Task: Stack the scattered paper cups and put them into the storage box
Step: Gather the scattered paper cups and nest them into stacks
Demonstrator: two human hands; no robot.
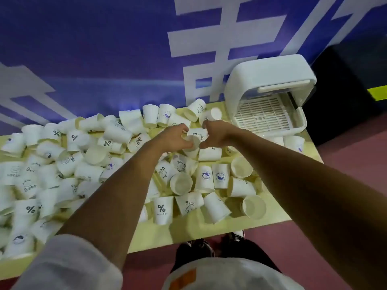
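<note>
Clutching tapered paper cups [198,135], left hand [174,137], right hand [216,133]

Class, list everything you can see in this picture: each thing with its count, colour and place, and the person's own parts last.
paper cups: dozens, white with printed logos, scattered across the table
held cups: seemingly two, white, between both hands above the pile
table: one, pale yellow, under the cups
storage box: one, white, lid open, on the table's far right corner
wall: one, blue with large white characters, behind the table
floor: dark red, around the table
shoes: two, dark, by the table's near edge
sleeves: white, bottom of the view
left-hand grip: one, curled on the held cups
right-hand grip: one, curled on the held cups
</note>
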